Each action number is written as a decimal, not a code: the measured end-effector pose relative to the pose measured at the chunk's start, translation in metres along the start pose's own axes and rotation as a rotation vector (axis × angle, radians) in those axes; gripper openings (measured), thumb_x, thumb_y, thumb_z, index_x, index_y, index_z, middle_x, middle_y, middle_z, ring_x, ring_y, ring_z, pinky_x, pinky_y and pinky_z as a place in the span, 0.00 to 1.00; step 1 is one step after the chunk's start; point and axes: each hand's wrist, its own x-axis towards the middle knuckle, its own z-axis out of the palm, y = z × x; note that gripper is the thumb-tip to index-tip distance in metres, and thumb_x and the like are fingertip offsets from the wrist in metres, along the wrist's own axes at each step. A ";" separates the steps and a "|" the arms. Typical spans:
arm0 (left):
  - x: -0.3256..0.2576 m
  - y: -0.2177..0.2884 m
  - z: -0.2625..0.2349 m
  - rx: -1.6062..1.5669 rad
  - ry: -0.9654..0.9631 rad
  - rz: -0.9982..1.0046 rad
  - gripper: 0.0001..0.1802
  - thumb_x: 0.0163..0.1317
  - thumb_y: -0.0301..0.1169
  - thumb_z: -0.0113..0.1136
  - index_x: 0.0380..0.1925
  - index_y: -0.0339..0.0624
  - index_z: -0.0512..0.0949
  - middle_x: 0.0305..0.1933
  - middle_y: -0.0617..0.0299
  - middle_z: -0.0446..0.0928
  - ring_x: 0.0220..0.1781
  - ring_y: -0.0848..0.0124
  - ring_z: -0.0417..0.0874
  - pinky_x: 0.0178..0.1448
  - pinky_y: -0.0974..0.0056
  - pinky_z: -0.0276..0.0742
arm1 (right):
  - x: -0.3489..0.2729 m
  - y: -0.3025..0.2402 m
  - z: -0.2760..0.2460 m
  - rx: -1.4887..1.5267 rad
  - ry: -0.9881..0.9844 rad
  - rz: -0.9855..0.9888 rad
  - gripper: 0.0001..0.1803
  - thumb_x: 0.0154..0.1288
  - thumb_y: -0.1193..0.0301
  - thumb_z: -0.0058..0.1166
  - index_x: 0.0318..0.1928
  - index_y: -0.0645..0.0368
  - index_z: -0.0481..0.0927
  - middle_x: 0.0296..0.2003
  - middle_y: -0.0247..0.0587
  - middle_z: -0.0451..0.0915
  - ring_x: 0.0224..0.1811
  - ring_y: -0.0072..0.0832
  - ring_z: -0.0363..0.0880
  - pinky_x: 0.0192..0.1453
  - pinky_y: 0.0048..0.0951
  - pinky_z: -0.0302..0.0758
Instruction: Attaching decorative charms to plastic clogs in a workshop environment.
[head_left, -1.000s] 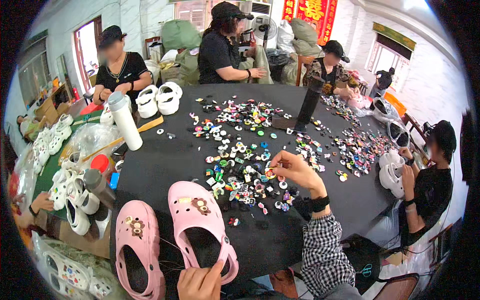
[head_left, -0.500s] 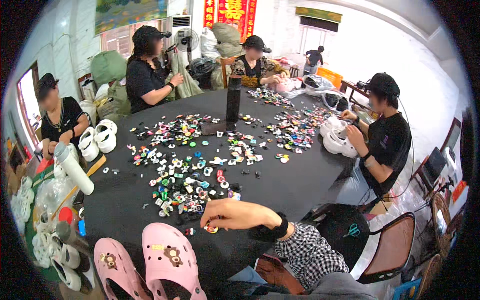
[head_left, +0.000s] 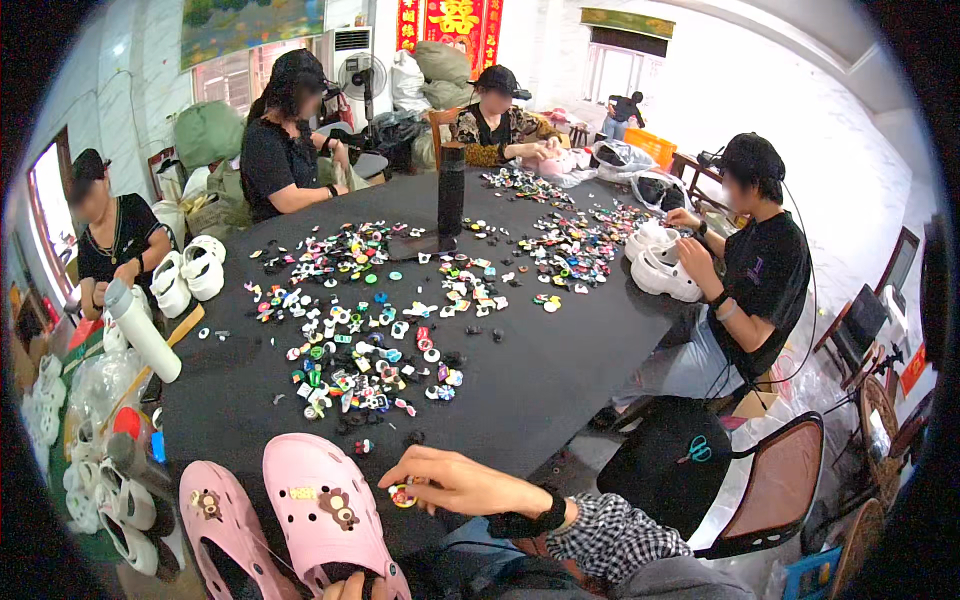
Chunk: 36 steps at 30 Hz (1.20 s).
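As a small round charm point(head_left: 402, 495) is pinched between the fingertips of the right hand point(head_left: 455, 483), the rest of that hand is curved loosely by the near edge of the table point(head_left: 520, 390). The charm is held just beside the right pink clog point(head_left: 305, 465), which is decorated with a brown bear point(head_left: 340, 509); the left pink clog point(head_left: 230, 510) is set alongside. Fingers of the left hand point(head_left: 352, 588) are seen at the right clog's opening, but most of that hand is cut off below, so whether anything is gripped cannot be told. The charm could be dropped if the pinch were loosened, and perhaps lost over the nearby edge; the clog could be jolted if bumped by the fingers. A loose charm point(head_left: 363, 446) near the toe could be swept aside by a low pass. Open black tabletop is offered to the right of the charm pile point(head_left: 370, 360); leftward, room is limited by the clogs. Past the slanting right edge, scissors point(head_left: 699, 449) are seen on a black seat point(head_left: 650, 460).
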 end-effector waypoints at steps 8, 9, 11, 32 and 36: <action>0.005 -0.011 0.011 -0.468 -0.024 -0.303 0.17 0.68 0.21 0.52 0.55 0.30 0.72 0.54 0.40 0.73 0.55 0.45 0.75 0.59 0.54 0.71 | 0.004 0.018 0.032 0.232 0.079 0.079 0.13 0.74 0.75 0.47 0.56 0.63 0.74 0.42 0.38 0.74 0.35 0.19 0.77 0.37 0.23 0.78; 0.006 -0.011 0.011 -0.465 -0.069 -0.282 0.18 0.68 0.21 0.52 0.57 0.30 0.71 0.54 0.41 0.73 0.55 0.45 0.76 0.59 0.54 0.71 | 0.001 0.018 0.033 0.305 0.123 0.157 0.13 0.75 0.75 0.47 0.56 0.63 0.74 0.43 0.38 0.77 0.35 0.18 0.78 0.38 0.22 0.78; 0.005 -0.015 0.014 -0.441 -0.149 -0.254 0.21 0.68 0.23 0.52 0.60 0.30 0.68 0.55 0.42 0.73 0.54 0.47 0.76 0.59 0.54 0.71 | -0.001 0.014 0.029 0.294 0.105 0.232 0.13 0.74 0.75 0.47 0.56 0.64 0.71 0.43 0.39 0.80 0.37 0.17 0.78 0.40 0.22 0.79; -0.001 -0.009 0.051 -2.406 0.288 -0.933 0.29 0.71 0.35 0.49 0.69 0.40 0.60 0.72 0.53 0.61 0.74 0.56 0.60 0.78 0.50 0.51 | 0.002 0.014 0.004 -0.335 0.352 0.140 0.13 0.64 0.77 0.58 0.49 0.60 0.80 0.40 0.45 0.80 0.40 0.39 0.81 0.45 0.32 0.76; -0.012 -0.007 0.064 -2.438 0.260 -0.856 0.26 0.75 0.37 0.45 0.68 0.38 0.61 0.70 0.55 0.66 0.71 0.59 0.65 0.75 0.52 0.57 | 0.005 0.021 0.012 -0.335 0.336 0.181 0.13 0.63 0.77 0.59 0.49 0.60 0.80 0.39 0.45 0.79 0.40 0.40 0.81 0.44 0.33 0.76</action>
